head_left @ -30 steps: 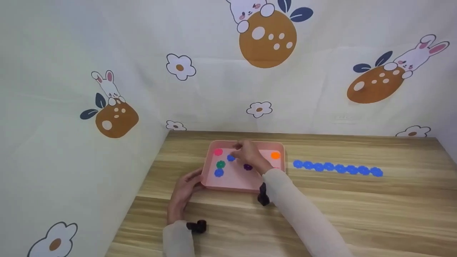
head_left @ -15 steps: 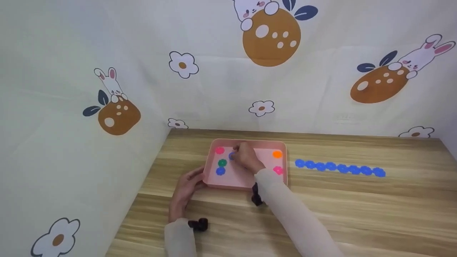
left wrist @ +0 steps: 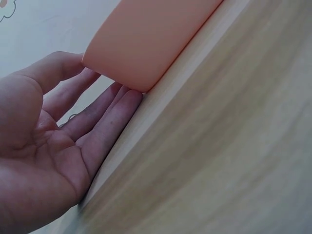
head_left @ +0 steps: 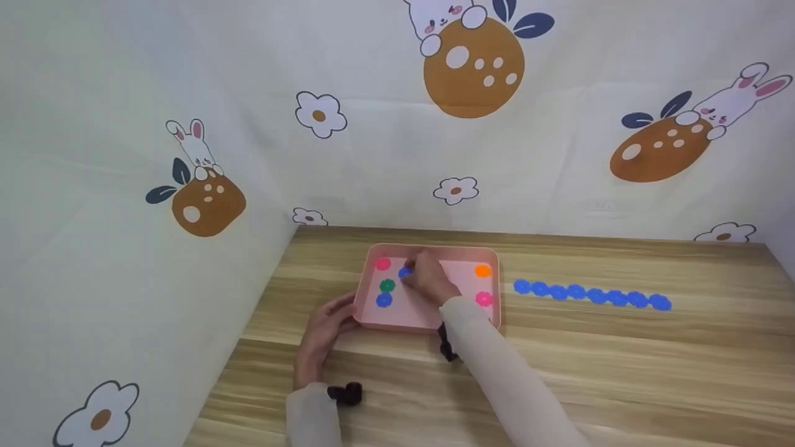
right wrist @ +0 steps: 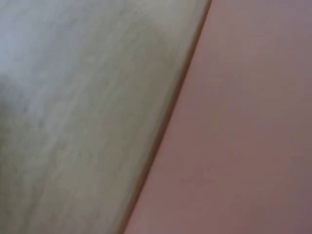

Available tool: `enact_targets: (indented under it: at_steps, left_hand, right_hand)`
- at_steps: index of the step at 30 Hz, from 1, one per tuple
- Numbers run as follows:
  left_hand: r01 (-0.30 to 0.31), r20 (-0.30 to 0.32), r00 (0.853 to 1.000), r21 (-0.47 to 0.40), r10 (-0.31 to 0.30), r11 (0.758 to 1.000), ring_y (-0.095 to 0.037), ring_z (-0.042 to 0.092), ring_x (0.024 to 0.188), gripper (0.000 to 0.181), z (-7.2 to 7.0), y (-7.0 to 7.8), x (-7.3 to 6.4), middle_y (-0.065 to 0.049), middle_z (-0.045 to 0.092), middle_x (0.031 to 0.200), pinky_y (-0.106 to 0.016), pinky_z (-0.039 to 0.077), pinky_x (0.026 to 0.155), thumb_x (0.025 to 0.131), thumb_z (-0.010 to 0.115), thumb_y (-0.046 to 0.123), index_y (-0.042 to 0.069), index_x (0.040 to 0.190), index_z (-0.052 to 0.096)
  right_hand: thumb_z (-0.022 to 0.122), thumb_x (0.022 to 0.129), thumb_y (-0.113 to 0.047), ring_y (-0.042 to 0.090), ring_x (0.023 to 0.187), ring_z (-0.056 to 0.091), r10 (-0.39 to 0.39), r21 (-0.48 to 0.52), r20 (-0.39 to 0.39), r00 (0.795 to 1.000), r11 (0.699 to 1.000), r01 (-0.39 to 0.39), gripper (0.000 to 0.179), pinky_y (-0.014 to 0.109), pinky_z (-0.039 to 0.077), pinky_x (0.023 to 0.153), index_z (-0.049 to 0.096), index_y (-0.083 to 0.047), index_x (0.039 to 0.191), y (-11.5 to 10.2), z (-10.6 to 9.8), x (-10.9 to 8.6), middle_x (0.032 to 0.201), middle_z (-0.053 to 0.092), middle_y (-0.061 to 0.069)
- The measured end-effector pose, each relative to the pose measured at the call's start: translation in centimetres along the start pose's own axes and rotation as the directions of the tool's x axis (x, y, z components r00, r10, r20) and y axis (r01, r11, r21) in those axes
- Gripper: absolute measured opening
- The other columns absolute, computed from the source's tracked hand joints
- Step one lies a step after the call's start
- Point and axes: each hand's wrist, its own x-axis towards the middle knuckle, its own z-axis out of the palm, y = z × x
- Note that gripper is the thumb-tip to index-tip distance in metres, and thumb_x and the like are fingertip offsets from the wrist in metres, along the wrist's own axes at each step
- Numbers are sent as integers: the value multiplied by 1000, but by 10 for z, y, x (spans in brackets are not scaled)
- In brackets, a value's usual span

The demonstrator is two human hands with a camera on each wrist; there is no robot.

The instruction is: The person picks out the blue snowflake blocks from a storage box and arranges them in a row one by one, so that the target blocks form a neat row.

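Observation:
A pink tray (head_left: 428, 320) with low walls holds several small flower-shaped discs. My right hand (head_left: 431, 279) reaches into it and pinches a blue flower-shaped disc (head_left: 405, 273) between thumb and fingers, near the back left. At the tray's front left corner my left hand (head_left: 325, 326) rests with extended fingers against the wall. The left wrist view shows those fingertips (left wrist: 130, 97) touching the tray corner (left wrist: 126, 63) close over the tabletop. Only the tray's side (right wrist: 234, 122) and the table show in the right wrist view; the hand itself is out of that picture.
Inside the tray lie pink (head_left: 383, 264), green (head_left: 387, 285), blue (head_left: 384, 300), orange (head_left: 482, 270) and another pink disc (head_left: 484, 299). A row of several blue discs (head_left: 596, 296) runs along the wooden table (head_left: 621, 360) to the right. A printed cloth (head_left: 372, 155) hangs behind.
My right hand has come a little left and down, its fingertips closing over the blue disc. A purple disc is now hidden behind that hand. The left hand stays at the corner.

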Motion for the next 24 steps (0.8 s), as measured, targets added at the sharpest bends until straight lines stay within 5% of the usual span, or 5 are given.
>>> enact_targets:
  at_steps: [11, 24]
  left_hand:
    - [34, -1, 999, 22, -34, 999, -25, 67, 118, 39, 0, 1, 1, -14, 61, 141, -35, 58, 98, 98, 63, 19, 14, 137, 62]
    - [-1, 2, 1000, -12, 1, 1000, -27, 68, 115, 41, 0, 0, 0, -21, 59, 141, -35, 60, 95, 97, 64, 15, 5, 136, 61]
  right_hand:
    - [67, 95, -12, 25, 100, 59, -35, -27, 52, 998, 999, 37, 28, 38, 56, 99, 67, -3, 122, 1, -4, -3, 108, 65, 9]
    - [69, 93, -9, 25, 100, 59, -25, -79, 78, 997, 996, 31, 28, 38, 56, 100, 69, -3, 120, 0, -5, -2, 107, 65, 8]
